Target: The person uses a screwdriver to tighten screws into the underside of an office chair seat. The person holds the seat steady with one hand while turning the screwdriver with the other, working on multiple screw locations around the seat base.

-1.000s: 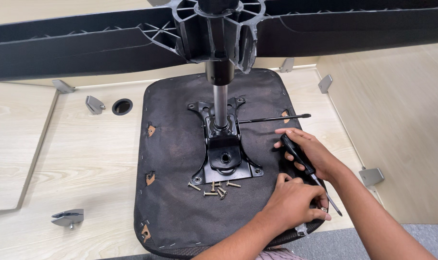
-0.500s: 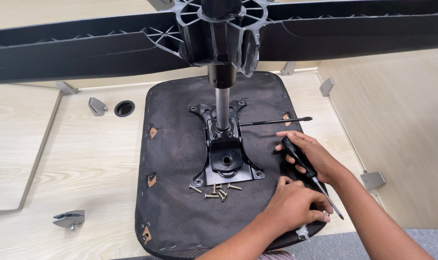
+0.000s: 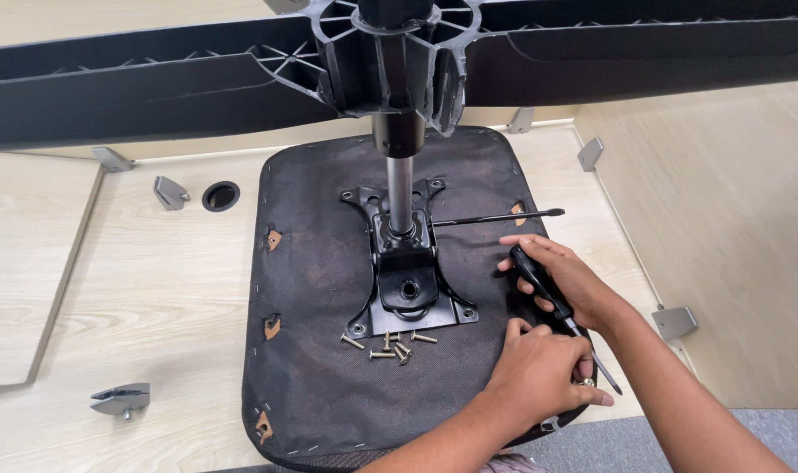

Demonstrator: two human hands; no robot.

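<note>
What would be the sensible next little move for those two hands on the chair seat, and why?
Probably tilt the screwdriver upright and set its tip into the fastener under the left hand. The right hand holds the tool slanted, its tip near the seat's right edge, where the left hand's fingertips pinch something small. Spare screws lie loose nearby.

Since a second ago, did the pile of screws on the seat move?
No. The loose screws lie in the same spot just in front of the black metal plate on the upturned seat; neither hand touches them.
</note>
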